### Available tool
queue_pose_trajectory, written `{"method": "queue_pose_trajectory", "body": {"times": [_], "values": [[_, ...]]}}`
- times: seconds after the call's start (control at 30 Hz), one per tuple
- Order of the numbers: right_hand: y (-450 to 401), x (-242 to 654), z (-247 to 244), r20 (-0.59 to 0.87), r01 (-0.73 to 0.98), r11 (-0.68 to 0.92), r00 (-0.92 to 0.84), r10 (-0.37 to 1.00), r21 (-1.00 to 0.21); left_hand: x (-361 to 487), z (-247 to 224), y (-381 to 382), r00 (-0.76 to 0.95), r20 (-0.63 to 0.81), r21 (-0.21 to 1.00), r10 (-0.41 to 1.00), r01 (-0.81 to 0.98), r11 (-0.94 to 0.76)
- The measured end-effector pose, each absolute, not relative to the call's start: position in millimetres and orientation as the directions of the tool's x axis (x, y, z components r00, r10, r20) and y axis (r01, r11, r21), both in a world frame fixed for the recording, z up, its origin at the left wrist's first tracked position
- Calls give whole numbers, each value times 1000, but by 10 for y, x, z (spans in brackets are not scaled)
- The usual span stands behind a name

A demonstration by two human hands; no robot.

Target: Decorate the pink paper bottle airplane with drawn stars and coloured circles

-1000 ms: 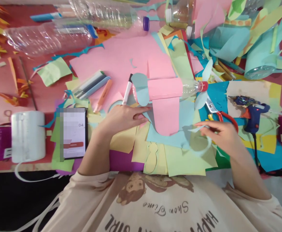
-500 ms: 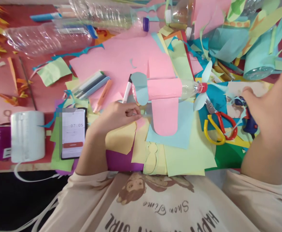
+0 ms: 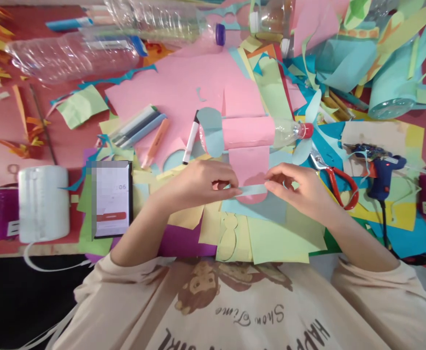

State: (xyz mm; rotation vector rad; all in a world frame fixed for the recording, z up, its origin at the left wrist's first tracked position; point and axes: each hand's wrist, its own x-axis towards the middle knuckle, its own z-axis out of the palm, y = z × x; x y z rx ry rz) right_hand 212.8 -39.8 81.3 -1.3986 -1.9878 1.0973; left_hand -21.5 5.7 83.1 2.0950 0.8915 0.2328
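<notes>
A narrow pale blue paper strip [image 3: 252, 190] is stretched between my two hands. My left hand [image 3: 213, 182] pinches its left end, and my right hand [image 3: 295, 187] pinches the right end. The strip lies across the rounded tip of a pink paper wing, just over it or touching; I cannot tell which. That wing belongs to a plastic bottle airplane [image 3: 248, 132] wrapped in pink paper, lying on its side with a red cap and pale blue propeller blades. Scissors [image 3: 340, 187] with a red handle lie beside my right hand, partly hidden by it.
A blue glue gun [image 3: 382, 172] rests at the right with its cord. Markers [image 3: 140, 129] lie at centre left, a phone [image 3: 111, 199] near my left forearm. Plastic bottles [image 3: 78, 56] line the back. Layered coloured paper [image 3: 286, 243] covers the table near me.
My right hand has come in from the far right and now grips the strip's right end. My left hand has shifted right, over the pink wing. The airplane stays in place.
</notes>
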Motion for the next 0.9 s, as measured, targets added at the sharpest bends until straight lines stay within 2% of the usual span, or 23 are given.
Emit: {"method": "queue_pose_trajectory", "body": {"times": [0.13, 0.2, 0.3, 0.37, 0.43, 0.6, 0.7, 0.9], "values": [[-298, 2111, 738, -75, 452, 94, -342, 937, -887, -135, 816, 64, 699, -92, 725, 709, 535, -434], [-214, 2147, 724, -45, 401, 91, -317, 948, -911, -142, 765, 66, 602, 58, 704, 796, 540, -461], [-38, 2204, 755, 16, 364, 108, -247, 969, -925, -187, 619, 86, 233, 432, 634, 871, 608, -477], [88, 2233, 790, 53, 359, 121, -195, 979, -925, -218, 487, 122, 19, 530, 617, 848, 678, -401], [189, 2252, 808, 62, 356, 116, -159, 985, -927, -235, 354, 170, -36, 538, 634, 842, 675, -377], [266, 2240, 734, 49, 339, 87, -119, 992, -937, -212, 151, 273, 54, 471, 728, 880, 540, -423], [252, 2208, 662, 62, 341, 109, -147, 987, -934, -197, 122, 298, 115, 514, 724, 850, 473, -502], [244, 2188, 595, 58, 395, 112, -148, 987, -912, -170, 119, 282, 136, 441, 723, 887, 532, -442]]}}
